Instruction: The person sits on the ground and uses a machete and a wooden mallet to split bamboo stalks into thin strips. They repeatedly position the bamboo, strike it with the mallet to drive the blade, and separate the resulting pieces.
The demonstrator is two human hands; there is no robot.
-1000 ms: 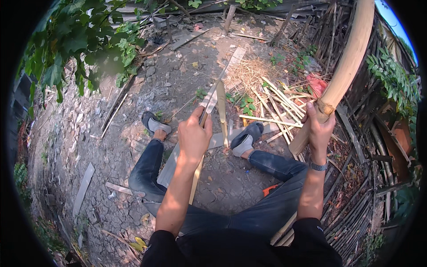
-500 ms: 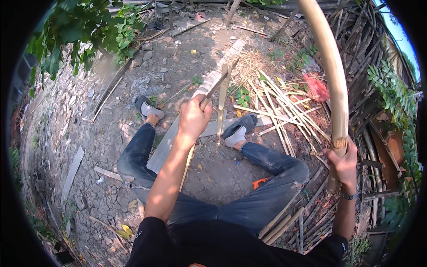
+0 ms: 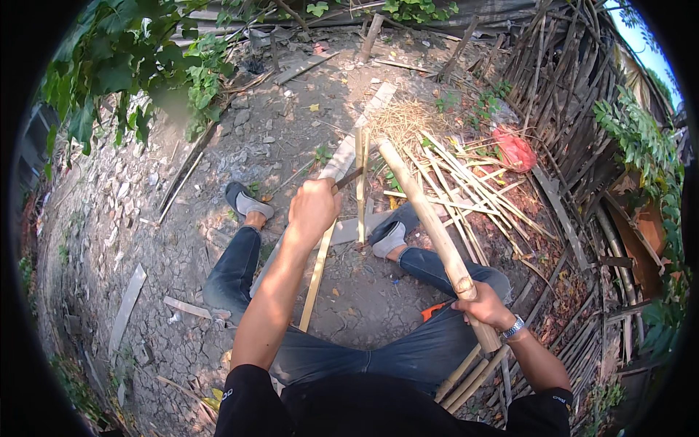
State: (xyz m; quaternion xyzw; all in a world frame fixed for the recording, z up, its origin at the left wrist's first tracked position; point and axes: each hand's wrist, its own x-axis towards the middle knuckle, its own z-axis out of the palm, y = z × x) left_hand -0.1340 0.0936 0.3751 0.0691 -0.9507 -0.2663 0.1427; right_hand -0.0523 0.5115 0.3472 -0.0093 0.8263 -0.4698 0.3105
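My left hand [image 3: 313, 209] is closed around the handle of a knife, mostly hidden by the fingers. Its dark blade [image 3: 351, 178] meets an upright bamboo piece [image 3: 360, 207] that is split at the top and stands between my feet. My right hand [image 3: 483, 306] grips a thick pale bamboo pole [image 3: 424, 207] close to its near end. The pole slants away toward the far left, its far tip just right of the split piece and apparently apart from it. By my left forearm lies a long bamboo strip [image 3: 317, 273].
Split bamboo strips [image 3: 462, 193] lie piled beyond my right foot, near shavings [image 3: 400, 120] and a red plastic bag [image 3: 514, 149]. A grey plank [image 3: 342, 160] stretches away ahead. An orange object [image 3: 434, 312] rests by my right thigh. Stacked sticks [image 3: 553, 80] line the right side.
The bamboo pole has swung down from its raised position, and my right hand has come left. The knife has dropped lower against the split piece, with less blade showing.
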